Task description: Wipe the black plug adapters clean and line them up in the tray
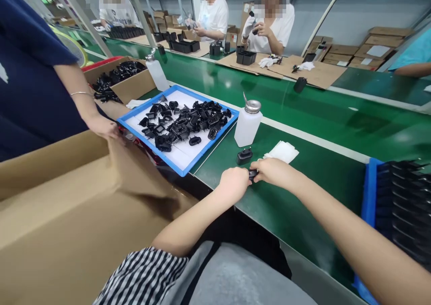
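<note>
Between my two hands is a small black plug adapter [253, 174], mostly covered by the fingers. My left hand [235, 182] is closed on its left side, and my right hand [271, 172] pinches it from the right. Just beyond them a second black plug adapter [244, 156] rests on the green work surface, its pins pointing up. A white pump bottle [248, 124] with a metal top stands behind it. Folded white wipes [282, 152] lie beside my right hand.
A blue-rimmed tray [182, 172] of black plug parts lies to the left. At right, a blue tray [368, 197] holds rows of black pieces. A co-worker's hand [107, 127] touches a large cardboard box [84, 233] at left. Several people sit across the green conveyor [303, 112].
</note>
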Motion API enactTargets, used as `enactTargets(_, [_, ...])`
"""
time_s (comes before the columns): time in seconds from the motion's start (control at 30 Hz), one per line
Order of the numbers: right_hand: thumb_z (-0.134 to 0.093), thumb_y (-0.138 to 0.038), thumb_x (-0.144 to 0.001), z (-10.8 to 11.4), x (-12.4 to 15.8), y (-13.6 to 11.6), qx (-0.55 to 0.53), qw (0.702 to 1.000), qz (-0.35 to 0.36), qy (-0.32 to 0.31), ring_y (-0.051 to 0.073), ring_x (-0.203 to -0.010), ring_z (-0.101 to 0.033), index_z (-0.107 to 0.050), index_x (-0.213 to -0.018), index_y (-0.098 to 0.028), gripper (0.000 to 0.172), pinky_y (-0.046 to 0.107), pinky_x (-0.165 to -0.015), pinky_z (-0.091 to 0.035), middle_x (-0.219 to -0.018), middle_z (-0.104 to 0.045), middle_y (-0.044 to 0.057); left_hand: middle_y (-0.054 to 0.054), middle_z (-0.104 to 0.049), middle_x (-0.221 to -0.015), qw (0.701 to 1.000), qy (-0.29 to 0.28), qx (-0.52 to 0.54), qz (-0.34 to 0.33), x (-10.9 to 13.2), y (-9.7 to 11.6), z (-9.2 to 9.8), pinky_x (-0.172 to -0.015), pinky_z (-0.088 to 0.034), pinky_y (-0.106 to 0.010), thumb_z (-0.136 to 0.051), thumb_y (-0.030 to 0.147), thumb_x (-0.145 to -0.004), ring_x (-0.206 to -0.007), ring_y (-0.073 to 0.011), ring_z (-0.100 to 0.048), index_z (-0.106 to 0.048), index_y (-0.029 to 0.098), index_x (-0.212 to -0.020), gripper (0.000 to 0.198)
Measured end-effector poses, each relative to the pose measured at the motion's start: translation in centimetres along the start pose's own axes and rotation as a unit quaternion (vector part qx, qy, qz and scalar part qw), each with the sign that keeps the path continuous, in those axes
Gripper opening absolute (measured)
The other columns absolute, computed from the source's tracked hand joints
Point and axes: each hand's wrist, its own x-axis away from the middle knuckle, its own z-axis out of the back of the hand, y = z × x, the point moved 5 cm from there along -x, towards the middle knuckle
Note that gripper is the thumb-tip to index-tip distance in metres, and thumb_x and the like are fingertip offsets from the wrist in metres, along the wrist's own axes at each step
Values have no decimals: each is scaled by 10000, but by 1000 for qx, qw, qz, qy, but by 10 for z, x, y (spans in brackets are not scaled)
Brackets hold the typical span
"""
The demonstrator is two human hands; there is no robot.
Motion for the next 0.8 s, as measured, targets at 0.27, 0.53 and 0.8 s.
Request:
enactTargets(0.27, [-487, -307, -736, -19, 33, -8, -103, 977, -167, 83, 201, -701, -564, -534, -881, -182, 197, 246, -494, -356, -786, -600, 63, -78, -612, -774, 989, -69, -57, -114, -6, 7, 8, -605, -410, -256, -485, 264, -716, -745, -208, -572, -569, 152, -849, 193])
enactTargets(0.53, [-424, -318, -775, -28, 36, -8, -152, 959, -220, 99, 209, -685, -578, -494, -999, -217, 255, 267, -507, -387, -823, -615, 61, -67, -612, -714, 980, -116, -61, -150, -18, 6, 9, -537, -392, -232, -457, 284, -727, -681, -188, -578, -571, 158, -806, 188])
enactTargets(0.8, [-442, -311, -758, -40, 37, 3, -306, 926, -180, 130, 173, -708, -574, -503, -1006, -236, 266, 251, -584, -415, -830, -623, 20, -71, -574, -829, 980, -69, 9, -187, -16, -7, -1, -617, -417, -262, -388, 404, -748, -722, -186, -562, -521, 180, -983, 351])
